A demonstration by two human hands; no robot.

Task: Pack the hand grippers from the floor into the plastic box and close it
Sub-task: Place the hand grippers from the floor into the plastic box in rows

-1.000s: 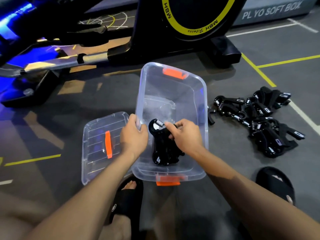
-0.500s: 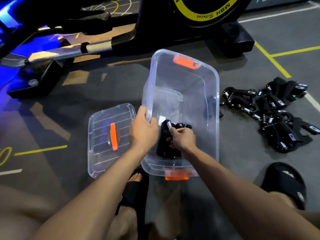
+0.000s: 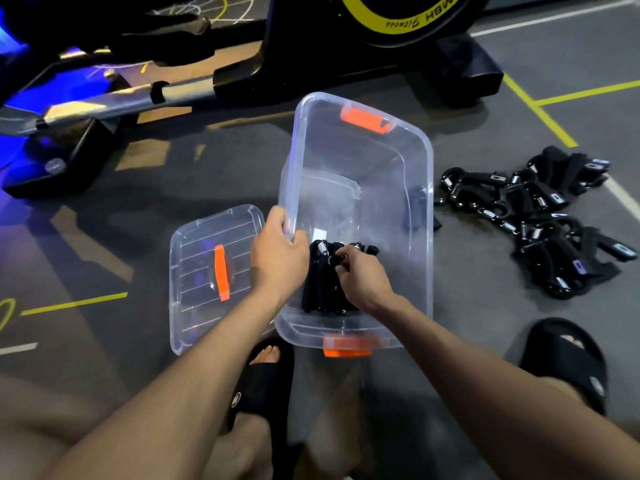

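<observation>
Clear, glossy plastic box (image 3: 360,209), smooth-walled, with opaque orange plastic latches (image 3: 364,120) at both ends. Same see-through plastic for the lid (image 3: 194,271), ribbed in straight lines and fitted with an orange plastic handle (image 3: 221,273). Matt black hand grippers (image 3: 540,220), seemingly plastic with softer dull padding on the grips, each with a shiny coiled metal spring (image 3: 489,213). More of the same dull black inside the box (image 3: 325,282). Matt grey floor (image 3: 485,306), fine-grained, rubber-like, with flat painted yellow and white lines. Black slides (image 3: 568,362), matt and smooth, foam or rubber by the look. Glossy black exercise machine (image 3: 311,39) with a brushed metal rail (image 3: 114,105).
</observation>
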